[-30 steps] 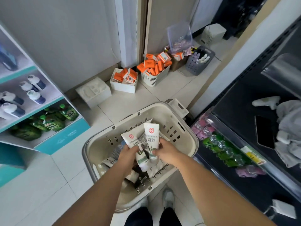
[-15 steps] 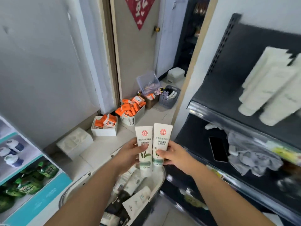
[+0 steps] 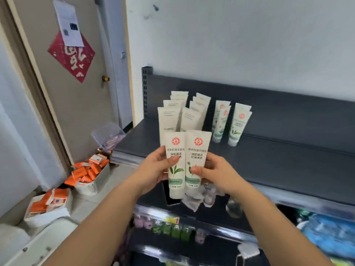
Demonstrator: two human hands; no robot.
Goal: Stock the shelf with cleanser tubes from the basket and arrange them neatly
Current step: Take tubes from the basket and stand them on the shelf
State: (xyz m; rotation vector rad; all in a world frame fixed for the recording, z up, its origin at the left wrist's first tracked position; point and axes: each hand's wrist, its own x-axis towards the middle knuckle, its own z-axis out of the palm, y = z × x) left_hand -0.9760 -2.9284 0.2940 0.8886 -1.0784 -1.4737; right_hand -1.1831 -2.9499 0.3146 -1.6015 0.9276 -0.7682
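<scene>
Left hand [image 3: 155,169] is gripping the left tube [image 3: 175,143], thumb curling over its front, just before the shelf [image 3: 269,160] edge. The right tube [image 3: 197,143] is touching it, both upright, caps down, the right hand [image 3: 213,171] pinching it. Back on the shelf, plain tubes [image 3: 169,118] and leaf-print tubes [image 3: 235,123] are standing in rows.

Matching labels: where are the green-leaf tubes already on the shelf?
Head view, top shelf: green-leaf tubes stand right of the plain cream tubes.
</scene>
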